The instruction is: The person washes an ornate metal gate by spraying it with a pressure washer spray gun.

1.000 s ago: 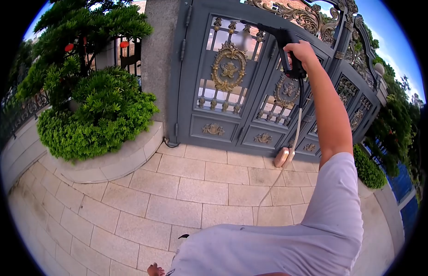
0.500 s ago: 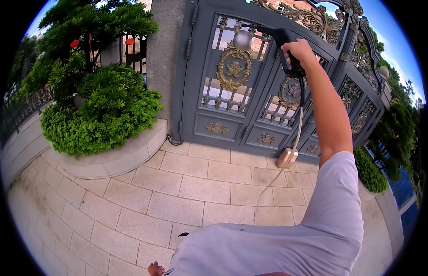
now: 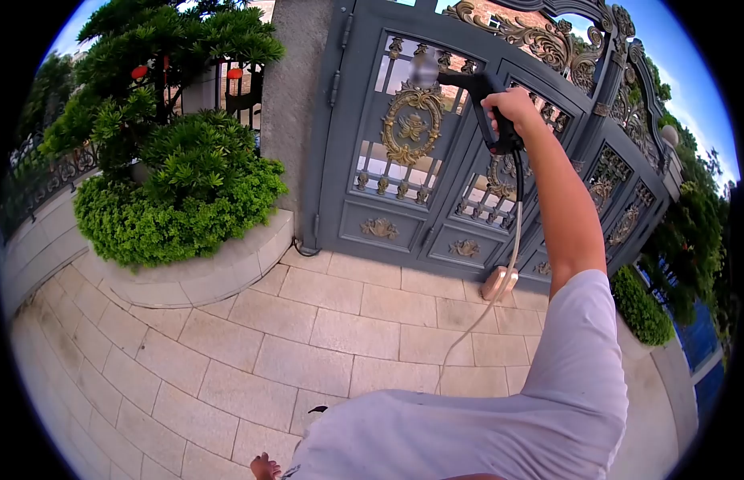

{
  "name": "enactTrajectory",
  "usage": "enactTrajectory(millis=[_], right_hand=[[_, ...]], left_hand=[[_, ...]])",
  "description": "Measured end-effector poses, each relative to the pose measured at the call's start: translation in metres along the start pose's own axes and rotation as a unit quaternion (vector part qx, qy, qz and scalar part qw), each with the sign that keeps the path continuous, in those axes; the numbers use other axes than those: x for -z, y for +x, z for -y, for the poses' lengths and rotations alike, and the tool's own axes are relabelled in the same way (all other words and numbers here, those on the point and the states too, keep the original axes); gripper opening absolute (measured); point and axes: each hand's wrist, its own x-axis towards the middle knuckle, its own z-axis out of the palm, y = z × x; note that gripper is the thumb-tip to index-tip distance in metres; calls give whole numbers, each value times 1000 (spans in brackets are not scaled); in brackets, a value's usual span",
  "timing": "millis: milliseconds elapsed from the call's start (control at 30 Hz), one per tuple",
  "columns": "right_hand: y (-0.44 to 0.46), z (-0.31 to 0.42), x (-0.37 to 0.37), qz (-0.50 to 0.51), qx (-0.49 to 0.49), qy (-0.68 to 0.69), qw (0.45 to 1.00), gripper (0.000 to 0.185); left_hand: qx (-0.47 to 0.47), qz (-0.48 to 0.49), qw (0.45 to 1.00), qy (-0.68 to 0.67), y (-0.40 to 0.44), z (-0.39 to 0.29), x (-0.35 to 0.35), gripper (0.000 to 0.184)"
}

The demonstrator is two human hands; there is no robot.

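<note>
My right hand [image 3: 510, 108] is raised at the upper right, its fingers wrapped round the grip of a black spray gun [image 3: 478, 84]. The gun points left, in front of the upper panel of a grey metal gate [image 3: 468, 70]. A blurred, pale round patch [image 3: 425, 70] shows by the nozzle, above the gate's gold oval ornament [image 3: 411, 126]. From the grip a pale hose [image 3: 517, 232] hangs down to the paving. Low at the bottom left, my left hand [image 3: 265, 466] is partly visible beside my shirt, fingers slightly apart, with nothing visible in it.
Left of the gate stand a stone pillar [image 3: 290, 104] and a curved planter [image 3: 228, 276] with green bushes [image 3: 176, 208]. A pinkish block-like object [image 3: 498, 283] sits at the gate's foot by the hose. Stone paving [image 3: 308, 360] lies in front. Another bush [image 3: 640, 308] is at the right.
My right hand and the spray gun have moved slightly down, and the nozzle is lower against the gate. The gate and planter have shifted a little rightward in view.
</note>
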Motion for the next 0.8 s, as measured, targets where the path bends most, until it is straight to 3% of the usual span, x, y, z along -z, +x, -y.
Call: enactTrajectory(millis=[267, 600, 800], right_hand=[[5, 34, -10, -39, 79, 33, 996, 21], [-2, 18, -30, 18, 31, -10, 999, 18], [-15, -14, -31, 10, 25, 24, 999, 18]], left_hand=[[11, -4, 1000, -6, -1, 4, 3, 28], [41, 0, 999, -21, -8, 28, 5, 24], [111, 27, 990, -83, 8, 43, 6, 22]])
